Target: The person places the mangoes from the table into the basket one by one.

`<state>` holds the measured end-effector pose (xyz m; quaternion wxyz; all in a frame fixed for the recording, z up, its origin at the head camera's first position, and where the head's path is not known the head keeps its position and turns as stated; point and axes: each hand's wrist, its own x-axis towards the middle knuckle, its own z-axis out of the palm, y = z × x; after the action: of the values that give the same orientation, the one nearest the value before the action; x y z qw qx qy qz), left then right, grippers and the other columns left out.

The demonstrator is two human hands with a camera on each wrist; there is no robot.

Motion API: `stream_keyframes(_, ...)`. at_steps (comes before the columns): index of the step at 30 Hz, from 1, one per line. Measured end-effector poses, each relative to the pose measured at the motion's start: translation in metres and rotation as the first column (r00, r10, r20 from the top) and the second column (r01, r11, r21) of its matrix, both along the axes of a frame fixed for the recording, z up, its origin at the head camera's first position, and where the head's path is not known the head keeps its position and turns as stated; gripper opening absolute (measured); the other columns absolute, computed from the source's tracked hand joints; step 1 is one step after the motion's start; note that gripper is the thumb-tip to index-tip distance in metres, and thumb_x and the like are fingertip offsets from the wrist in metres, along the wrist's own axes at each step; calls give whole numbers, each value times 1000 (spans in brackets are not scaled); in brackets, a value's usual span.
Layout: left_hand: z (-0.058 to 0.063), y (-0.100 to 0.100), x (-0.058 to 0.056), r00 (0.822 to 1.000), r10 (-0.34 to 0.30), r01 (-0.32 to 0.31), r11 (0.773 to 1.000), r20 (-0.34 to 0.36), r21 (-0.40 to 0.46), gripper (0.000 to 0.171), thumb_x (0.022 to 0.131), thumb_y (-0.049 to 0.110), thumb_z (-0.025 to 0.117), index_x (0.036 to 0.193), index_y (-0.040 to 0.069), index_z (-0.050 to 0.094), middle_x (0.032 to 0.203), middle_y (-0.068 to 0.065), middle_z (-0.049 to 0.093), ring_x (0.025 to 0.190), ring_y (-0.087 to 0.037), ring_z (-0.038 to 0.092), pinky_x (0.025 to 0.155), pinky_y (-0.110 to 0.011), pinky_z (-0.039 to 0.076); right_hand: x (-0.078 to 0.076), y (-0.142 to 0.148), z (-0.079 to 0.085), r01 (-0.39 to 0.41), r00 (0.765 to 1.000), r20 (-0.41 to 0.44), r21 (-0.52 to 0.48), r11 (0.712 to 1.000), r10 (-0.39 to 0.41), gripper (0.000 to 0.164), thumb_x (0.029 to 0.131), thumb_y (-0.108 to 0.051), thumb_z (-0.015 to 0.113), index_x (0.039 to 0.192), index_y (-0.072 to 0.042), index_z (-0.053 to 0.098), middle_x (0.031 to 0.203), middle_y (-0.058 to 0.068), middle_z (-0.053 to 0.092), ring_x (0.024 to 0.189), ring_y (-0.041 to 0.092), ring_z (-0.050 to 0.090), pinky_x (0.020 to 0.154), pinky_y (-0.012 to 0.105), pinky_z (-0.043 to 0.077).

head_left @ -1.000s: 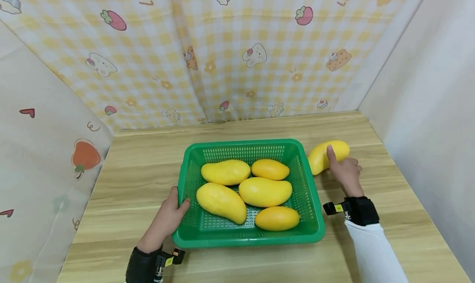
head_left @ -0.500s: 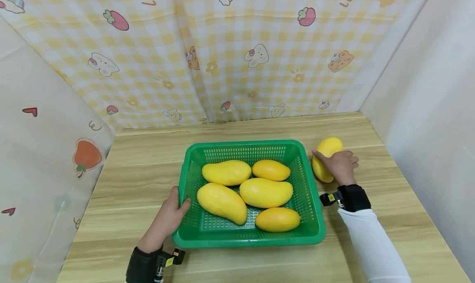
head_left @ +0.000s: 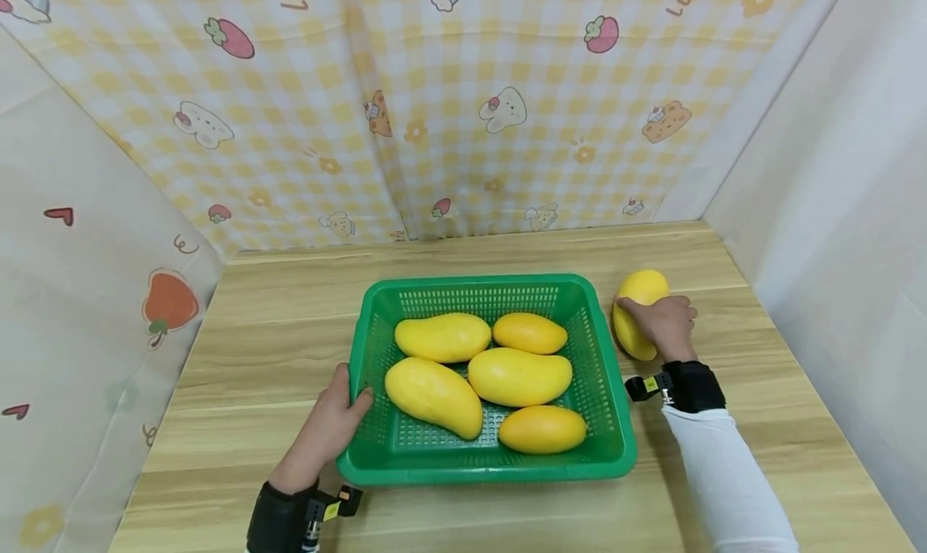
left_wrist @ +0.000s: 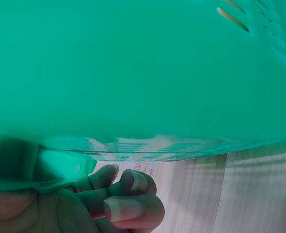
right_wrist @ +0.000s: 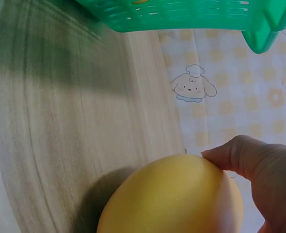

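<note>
A green plastic basket (head_left: 487, 477) with slotted walls holds several yellow mangoes (head_left: 433, 397). At its left side my left hand (head_left: 329, 424) grips the rim, thumb over the top edge; the left wrist view shows curled fingers (left_wrist: 133, 211) below the rim, beside the outer wall (left_wrist: 133, 73). To the right of the basket, a single mango (head_left: 643, 286) lies pointing away from me on the table. My right hand (head_left: 668, 326) holds it, thumb (right_wrist: 232, 154) pressed on its left side. In the head view the other fingers are mostly hidden behind the hand.
The wood-grain table (head_left: 268, 319) ends at a yellow checked cloth (head_left: 449, 94) at the back. A white printed sheet (head_left: 94, 295) borders the left side and a plain white wall (head_left: 833, 215) the right. Both wrists wear black camera straps (head_left: 694, 385).
The single mango has turned from slanting to pointing more straight away from me. My right hand has shifted slightly left, its thumb now on the mango's left side. My left hand stays put.
</note>
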<state>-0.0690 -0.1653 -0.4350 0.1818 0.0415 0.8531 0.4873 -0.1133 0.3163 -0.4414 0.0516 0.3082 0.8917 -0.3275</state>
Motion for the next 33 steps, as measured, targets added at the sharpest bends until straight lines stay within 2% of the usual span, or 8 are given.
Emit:
stream_keyframes(3, 0, 0, 0, 1000, -1, 1, 1000, -1, -6, 30, 100, 9, 43, 125, -4, 32, 91, -17, 56, 70, -22, 63, 55, -34, 54, 2, 1, 3, -5, 1000, -1, 9, 1000, 5, 102, 83, -60, 57, 128, 24, 21, 113, 37, 32, 88, 38, 44, 69, 42, 46)
stream_keyframes(6, 0, 1, 0, 1000, -5, 5, 1000, 1, -6, 30, 101, 9, 43, 125, -4, 32, 92, -18, 56, 70, -22, 63, 55, -34, 54, 6, 1, 11, -2, 999, -36, 13, 1000, 3, 104, 82, -61, 58, 131, 23, 20, 115, 36, 33, 89, 38, 45, 70, 41, 47)
stream_keyframes(11, 0, -1, 1, 1000, -9, 9, 1000, -7, -14, 31, 101, 10, 43, 126, -3, 31, 93, -18, 57, 72, -22, 63, 56, -35, 54, 12, -5, 43, -11, 982, -188, 10, 1000, 13, 101, 82, -59, 62, 134, 19, 25, 119, 35, 34, 99, 41, 42, 74, 45, 46)
stream_keyframes(14, 0, -1, 0, 1000, -3, 3, 1000, -5, -6, 32, 101, 10, 43, 127, -3, 31, 95, -19, 57, 73, -23, 63, 56, -35, 54, 14, -12, 62, -49, 960, -275, 36, 998, 57, 97, 83, -55, 64, 135, 18, 28, 120, 36, 36, 103, 44, 40, 74, 47, 45)
stream_keyframes(18, -1, 0, 0, 1000, 0, 0, 1000, 0, 5, 31, 101, 9, 43, 127, -4, 31, 95, -20, 57, 72, -23, 64, 55, -35, 55, 21, -21, 81, -126, 927, -350, 55, 991, 137, 92, 83, -51, 66, 136, 17, 31, 121, 35, 41, 101, 44, 46, 74, 49, 46)
stream_keyframes(22, -1, -1, 1, 1000, 4, -4, 1000, 0, 4, 31, 101, 9, 43, 126, -4, 31, 93, -20, 56, 71, -23, 64, 54, -35, 55, 27, -39, 96, -233, 877, -414, 75, 970, 243, 84, 83, -47, 69, 134, 13, 38, 114, 31, 49, 94, 41, 52, 72, 49, 47)
stream_keyframes(26, -2, -1, 1, 1000, 3, -3, 1000, -1, -6, 31, 101, 10, 43, 125, -4, 31, 92, -19, 56, 69, -22, 63, 54, -34, 54, 31, -60, 106, -316, 835, -428, 139, 939, 344, 81, 82, -41, 72, 133, 13, 39, 112, 30, 49, 93, 40, 51, 73, 50, 46)
stream_keyframes(33, -1, 0, 1, 1000, 4, -4, 999, -6, -39, 30, 101, 14, 43, 123, -5, 33, 89, -17, 54, 69, -21, 61, 55, -34, 53, 32, -95, 108, -464, 782, -371, 189, 865, 500, 85, 79, -37, 76, 136, 12, 36, 116, 30, 44, 94, 38, 49, 74, 49, 46)
